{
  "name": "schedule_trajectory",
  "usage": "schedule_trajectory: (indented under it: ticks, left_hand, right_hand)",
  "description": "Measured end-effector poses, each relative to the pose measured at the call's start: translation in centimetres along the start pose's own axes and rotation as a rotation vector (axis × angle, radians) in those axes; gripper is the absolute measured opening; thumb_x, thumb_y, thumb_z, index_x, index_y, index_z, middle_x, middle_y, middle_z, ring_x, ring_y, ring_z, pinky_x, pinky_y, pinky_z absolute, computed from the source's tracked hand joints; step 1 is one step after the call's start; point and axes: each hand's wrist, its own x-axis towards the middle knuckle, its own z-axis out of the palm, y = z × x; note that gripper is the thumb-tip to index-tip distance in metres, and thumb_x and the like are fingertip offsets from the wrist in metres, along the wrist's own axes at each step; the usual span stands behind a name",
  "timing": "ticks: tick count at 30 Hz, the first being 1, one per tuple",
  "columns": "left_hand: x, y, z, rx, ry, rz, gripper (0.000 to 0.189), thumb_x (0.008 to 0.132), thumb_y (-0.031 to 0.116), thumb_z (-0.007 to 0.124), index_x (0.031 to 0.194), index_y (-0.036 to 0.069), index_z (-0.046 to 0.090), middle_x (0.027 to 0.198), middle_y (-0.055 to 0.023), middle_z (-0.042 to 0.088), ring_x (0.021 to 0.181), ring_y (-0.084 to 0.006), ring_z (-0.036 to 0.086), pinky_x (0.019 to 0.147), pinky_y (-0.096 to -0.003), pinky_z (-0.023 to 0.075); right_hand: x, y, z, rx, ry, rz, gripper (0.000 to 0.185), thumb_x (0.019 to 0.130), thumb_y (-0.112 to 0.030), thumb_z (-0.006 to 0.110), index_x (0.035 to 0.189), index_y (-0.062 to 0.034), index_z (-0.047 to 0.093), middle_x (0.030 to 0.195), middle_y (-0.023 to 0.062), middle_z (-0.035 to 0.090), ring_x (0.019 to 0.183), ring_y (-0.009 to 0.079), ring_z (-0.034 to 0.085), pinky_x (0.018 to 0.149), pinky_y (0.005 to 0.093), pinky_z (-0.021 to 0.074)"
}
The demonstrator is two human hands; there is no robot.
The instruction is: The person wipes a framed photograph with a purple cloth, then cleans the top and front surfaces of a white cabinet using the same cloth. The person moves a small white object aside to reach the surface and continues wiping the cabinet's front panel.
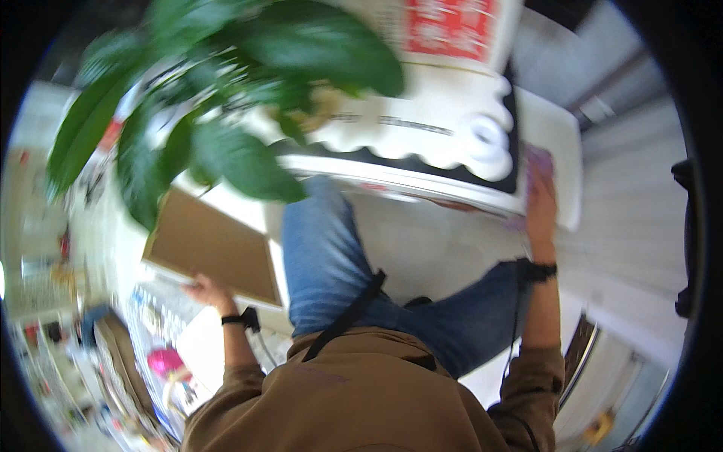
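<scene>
My right hand (541, 198) is shut on a purple cloth (539, 164), pressed against the right side of a white cabinet or stand. On its top lies a black mat (511, 183) under a white scalloped mat (418, 141) bearing writing. A small white round object (484, 134) rests near that mat's corner. My left hand (208, 292) is at the lower edge of a flat brown panel with a light frame (214, 246); blur hides whether the fingers grip it.
A potted plant's broad green leaves (243, 152) overhang the upper left. A white box with a red printed panel (452, 28) stands at the top. A pink object (165, 361) and crowded shelves are at the lower left.
</scene>
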Motion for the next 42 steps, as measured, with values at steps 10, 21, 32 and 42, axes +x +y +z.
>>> schedule_trajectory:
  ticks: [10,21,32,42]
  left_hand:
    - [-3.7,6.0,12.3,-0.118,0.111,0.150,0.022,0.104,0.013,0.065,0.114,0.001,0.050,0.098,-0.0085,0.057,0.090,-0.0150,0.053,0.081,-0.0324,0.0488]
    - [-4.4,9.8,23.5,0.034,-0.064,0.151,0.033,0.089,0.014,0.073,0.107,-0.001,0.050,0.094,-0.0167,0.051,0.089,-0.0363,0.053,0.082,-0.0463,0.0444]
    - [-6.7,6.4,22.1,0.185,-0.268,0.328,0.039,0.081,0.013,0.075,0.109,-0.002,0.052,0.105,-0.0213,0.049,0.101,-0.0442,0.054,0.085,-0.0515,0.0460]
    - [-10.8,4.3,21.4,0.096,-0.369,0.505,0.037,0.078,0.013,0.076,0.103,-0.001,0.053,0.098,-0.0225,0.053,0.092,-0.0441,0.056,0.078,-0.0507,0.0481]
  right_hand:
    - [-0.4,1.0,1.4,-0.123,0.142,-0.043,0.053,0.108,-0.011,0.051,0.160,-0.0229,0.050,0.166,0.0164,0.043,0.152,0.0374,0.042,0.121,0.0442,0.0396]
    - [-0.4,0.9,1.2,-0.172,0.088,0.006,0.058,0.106,-0.008,0.052,0.162,-0.0236,0.046,0.169,0.0147,0.039,0.145,0.0390,0.048,0.112,0.0462,0.0477]
    - [-0.3,0.0,1.0,-0.150,0.090,0.066,0.055,0.106,-0.011,0.051,0.159,-0.0257,0.050,0.167,0.0136,0.042,0.142,0.0389,0.052,0.112,0.0472,0.0477]
    - [-0.5,0.1,1.4,-0.181,0.121,0.074,0.054,0.106,-0.011,0.053,0.158,-0.0256,0.052,0.166,0.0140,0.043,0.135,0.0404,0.056,0.109,0.0478,0.0502]
